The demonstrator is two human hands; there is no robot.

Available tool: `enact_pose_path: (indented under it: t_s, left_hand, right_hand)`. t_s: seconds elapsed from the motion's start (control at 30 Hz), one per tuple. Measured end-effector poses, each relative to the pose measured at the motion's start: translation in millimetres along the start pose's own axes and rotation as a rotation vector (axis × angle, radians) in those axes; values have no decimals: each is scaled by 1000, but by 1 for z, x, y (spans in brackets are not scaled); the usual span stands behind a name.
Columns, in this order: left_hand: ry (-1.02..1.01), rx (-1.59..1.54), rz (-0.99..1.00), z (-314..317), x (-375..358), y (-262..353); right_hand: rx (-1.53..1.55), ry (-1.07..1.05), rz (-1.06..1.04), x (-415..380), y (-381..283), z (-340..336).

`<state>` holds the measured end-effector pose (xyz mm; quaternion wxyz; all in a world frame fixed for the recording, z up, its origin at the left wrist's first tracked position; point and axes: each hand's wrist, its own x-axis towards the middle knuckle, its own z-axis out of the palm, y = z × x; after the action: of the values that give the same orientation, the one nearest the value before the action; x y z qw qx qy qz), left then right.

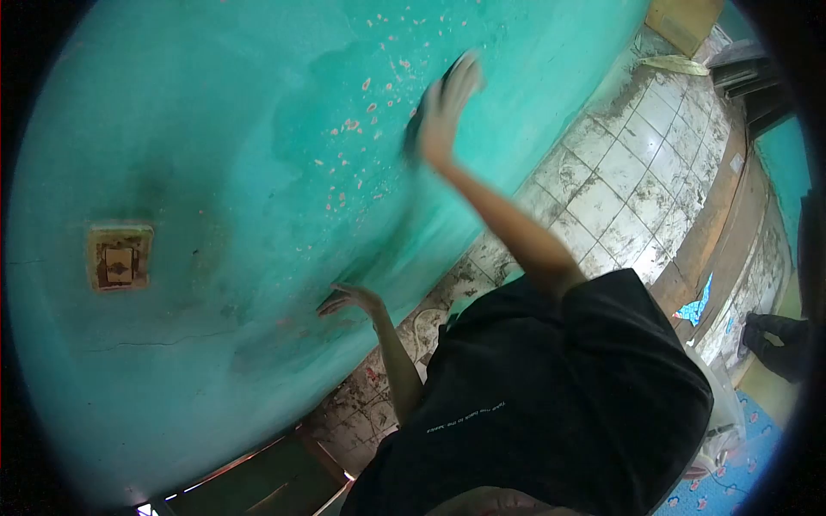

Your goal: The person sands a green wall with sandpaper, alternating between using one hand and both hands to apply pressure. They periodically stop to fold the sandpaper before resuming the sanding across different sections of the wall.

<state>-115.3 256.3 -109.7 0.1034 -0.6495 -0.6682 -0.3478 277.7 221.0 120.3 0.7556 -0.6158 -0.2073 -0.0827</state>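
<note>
My right hand (449,112) is on the turquoise wall (224,77), blurred by motion, its fingers stretched out over a dark flat piece that looks like sandpaper (415,133). Only the edges of that piece show past the palm and fingers. Left of it, the wall has many small chipped spots of pale pink and a darker, damp-looking patch. Lower down, my left hand (354,299) rests its spread fingertips at the wall, holding nothing.
A grimy switch or socket plate (120,260) is set in the wall at left. Dirty white floor tiles (632,168) run along its foot. Brown boards (718,232), a clear plastic bag (723,413) and a blue patterned mat (757,447) lie at right.
</note>
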Motion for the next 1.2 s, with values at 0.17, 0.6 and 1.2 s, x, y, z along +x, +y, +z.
enact_pose_path:
  t_s: [0.17, 0.6, 1.2]
  left_hand:
    - [-6, -166, -74, 8, 3, -1]
    - [-119, -297, -272, 1, 1, -8]
    - [-95, -382, -268, -45, 25, 18]
  right_hand:
    - [36, -473, -220, -103, 3, -14]
    - [44, -393, -69, -124, 20, -8]
    - [385, -21, 371, 80, 98, -49]
